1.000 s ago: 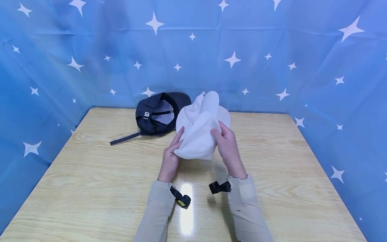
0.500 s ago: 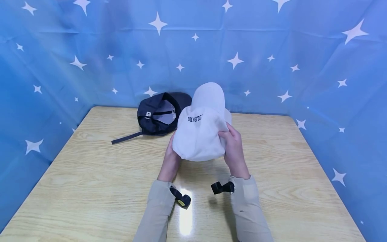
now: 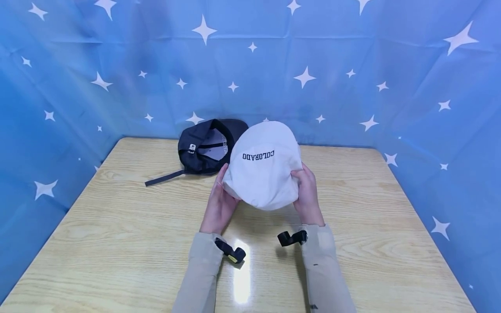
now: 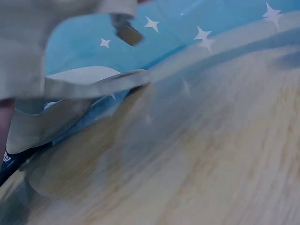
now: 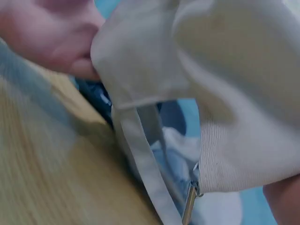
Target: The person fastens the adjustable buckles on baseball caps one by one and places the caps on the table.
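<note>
A white baseball cap (image 3: 264,178) with dark COLORADO lettering, upside down in the head view, is held above the table between both hands. My left hand (image 3: 219,206) grips its left edge. My right hand (image 3: 309,198) pinches its right edge, thumb on the outside. In the right wrist view a metal buckle (image 5: 190,204) hangs from the cap's rim. Below it, a pale strap (image 5: 145,173) shows; the left wrist view also has a white brim (image 4: 86,74) there. Whether these belong to a second cap, I cannot tell. Behind the left hand lies a dark navy cap (image 3: 192,161).
The navy cap rests opening up, its loose strap (image 3: 164,178) trailing left over the wooden table (image 3: 117,243). A blue star-patterned cloth (image 3: 156,56) hangs behind and at both sides. Each sleeve cuff carries a black wrist camera (image 3: 291,238).
The white cap has been turned and spread from a folded side view until its lettered front faces the head camera. Both hands have shifted slightly apart. The navy cap lies still.
</note>
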### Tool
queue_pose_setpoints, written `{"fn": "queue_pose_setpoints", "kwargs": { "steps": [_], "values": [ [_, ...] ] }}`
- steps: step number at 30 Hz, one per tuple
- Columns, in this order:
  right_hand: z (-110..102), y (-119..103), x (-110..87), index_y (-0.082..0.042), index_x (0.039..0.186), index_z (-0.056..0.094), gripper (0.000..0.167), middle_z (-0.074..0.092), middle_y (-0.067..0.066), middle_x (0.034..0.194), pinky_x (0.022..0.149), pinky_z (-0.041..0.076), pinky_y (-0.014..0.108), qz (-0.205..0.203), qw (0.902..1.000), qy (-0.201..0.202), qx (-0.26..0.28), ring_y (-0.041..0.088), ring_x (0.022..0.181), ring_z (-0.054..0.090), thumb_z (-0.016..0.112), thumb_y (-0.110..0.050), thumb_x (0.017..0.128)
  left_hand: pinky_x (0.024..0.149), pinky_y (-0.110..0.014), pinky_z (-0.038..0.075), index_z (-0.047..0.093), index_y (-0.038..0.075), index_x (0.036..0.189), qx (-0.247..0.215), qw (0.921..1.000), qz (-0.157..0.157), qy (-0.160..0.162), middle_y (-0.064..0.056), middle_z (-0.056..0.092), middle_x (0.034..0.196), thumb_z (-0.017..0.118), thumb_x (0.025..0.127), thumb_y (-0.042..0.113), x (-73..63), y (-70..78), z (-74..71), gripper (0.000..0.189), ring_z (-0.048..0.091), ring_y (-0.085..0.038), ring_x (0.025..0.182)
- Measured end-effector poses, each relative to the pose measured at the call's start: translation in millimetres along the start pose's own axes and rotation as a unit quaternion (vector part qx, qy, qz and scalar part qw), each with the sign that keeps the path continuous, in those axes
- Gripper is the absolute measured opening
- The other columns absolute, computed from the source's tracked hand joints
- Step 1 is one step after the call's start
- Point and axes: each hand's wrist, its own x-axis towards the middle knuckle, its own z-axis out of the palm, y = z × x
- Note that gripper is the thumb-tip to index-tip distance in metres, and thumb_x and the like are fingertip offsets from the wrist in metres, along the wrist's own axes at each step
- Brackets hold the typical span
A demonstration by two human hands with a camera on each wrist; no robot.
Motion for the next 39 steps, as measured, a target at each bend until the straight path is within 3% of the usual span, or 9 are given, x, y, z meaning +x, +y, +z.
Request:
{"fn": "queue_pose_setpoints", "kwargs": {
  "steps": [9, 16, 21, 25, 28, 32, 35, 37, 39],
  "values": [
    [-19.7, 22.4, 7.8, -0.007, 0.113, 0.051, 0.029, 0.051, 0.003, 0.101, 0.073, 0.045, 0.026, 0.068, 0.9965, 0.045, 0.014, 0.014, 0.085, 0.052, 0.039, -0.005, 0.086, 0.103, -0.035, 0.023, 0.011, 0.015, 0.143, -0.026, 0.9993, 0.015, -0.024, -0.006, 0.015, 0.147, 0.05, 0.091, 0.028, 2.3, -0.4, 1.5, 0.066, 0.02, -0.024, 0.13],
    [-23.6, 27.7, 8.6, -0.012, 0.109, 0.052, 0.024, 0.05, 0.001, 0.1, 0.073, 0.044, 0.026, 0.098, 0.9923, 0.076, 0.001, 0.013, 0.083, 0.051, 0.043, -0.01, 0.087, 0.102, -0.034, 0.025, 0.011, 0.017, 0.144, -0.065, 0.9977, -0.011, -0.016, -0.007, 0.018, 0.146, 0.037, 0.095, 0.026, 0.8, 2.8, 2.2, 0.055, 0.022, -0.022, 0.13],
    [-25.2, 30.6, 10.6, -0.013, 0.111, 0.052, 0.026, 0.049, 0.0, 0.1, 0.074, 0.044, 0.026, 0.103, 0.9905, 0.09, 0.013, 0.012, 0.084, 0.05, 0.043, -0.01, 0.087, 0.095, -0.031, 0.035, 0.012, 0.017, 0.143, -0.096, 0.9939, -0.052, 0.018, -0.01, 0.03, 0.14, 0.026, 0.097, 0.031, 0.6, 6.7, 1.5, 0.05, 0.037, -0.02, 0.12],
    [-25.3, 31.5, 10.3, -0.013, 0.116, 0.05, 0.029, 0.049, 0.001, 0.103, 0.076, 0.044, 0.026, 0.107, 0.9898, 0.092, 0.019, 0.013, 0.086, 0.05, 0.042, -0.01, 0.088, 0.09, -0.03, 0.04, 0.014, 0.01, 0.142, -0.076, 0.9889, -0.122, 0.039, -0.009, 0.04, 0.133, 0.029, 0.096, 0.043, 0.3, 8.2, -0.2, 0.059, 0.045, -0.018, 0.113],
    [-25.0, 30.6, 10.0, -0.013, 0.119, 0.048, 0.031, 0.049, 0.002, 0.105, 0.077, 0.044, 0.027, 0.104, 0.9899, 0.094, 0.019, 0.014, 0.089, 0.05, 0.042, -0.011, 0.089, 0.089, -0.029, 0.041, 0.028, 0.006, 0.137, -0.066, 0.9817, -0.172, 0.047, -0.007, 0.049, 0.126, 0.032, 0.094, 0.048, 0.9, 7.5, -1.0, 0.06, 0.049, -0.017, 0.109],
    [-25.5, 30.1, 11.1, -0.012, 0.119, 0.047, 0.031, 0.048, 0.002, 0.108, 0.08, 0.043, 0.027, 0.093, 0.9908, 0.092, 0.033, 0.014, 0.092, 0.05, 0.042, -0.012, 0.089, 0.084, -0.025, 0.043, 0.055, 0.009, 0.11, -0.094, 0.9753, -0.188, 0.069, 0.0, 0.06, 0.102, 0.034, 0.094, 0.045, 0.4, 5.7, -1.8, 0.045, 0.055, -0.011, 0.095],
    [-26.8, 32.1, 12.2, -0.013, 0.122, 0.044, 0.033, 0.047, 0.001, 0.112, 0.082, 0.042, 0.027, 0.091, 0.9903, 0.082, 0.066, 0.014, 0.096, 0.049, 0.041, -0.011, 0.09, 0.093, -0.032, 0.036, 0.056, 0.013, 0.11, -0.105, 0.9784, -0.174, 0.038, 0.001, 0.057, 0.11, 0.037, 0.094, 0.041, -2.0, 3.6, -1.8, 0.037, 0.05, -0.013, 0.105],
    [-27.5, 34.0, 12.4, -0.014, 0.125, 0.043, 0.034, 0.046, 0.001, 0.114, 0.084, 0.042, 0.026, 0.091, 0.9897, 0.074, 0.082, 0.013, 0.097, 0.049, 0.042, -0.011, 0.091, 0.1, -0.042, 0.027, 0.049, 0.015, 0.122, -0.102, 0.981, -0.165, -0.007, -0.003, 0.048, 0.125, 0.043, 0.092, 0.038, -3.0, 1.8, -0.3, 0.038, 0.04, -0.019, 0.119],
    [-28.0, 35.7, 12.6, -0.014, 0.127, 0.04, 0.036, 0.046, 0.001, 0.116, 0.085, 0.041, 0.026, 0.092, 0.9895, 0.06, 0.094, 0.013, 0.098, 0.049, 0.043, -0.013, 0.092, 0.101, -0.053, 0.019, 0.034, 0.017, 0.135, -0.084, 0.9816, -0.161, -0.06, -0.007, 0.033, 0.138, 0.05, 0.09, 0.038, -2.9, -0.4, 1.9, 0.053, 0.028, -0.027, 0.127]
  ]
}}
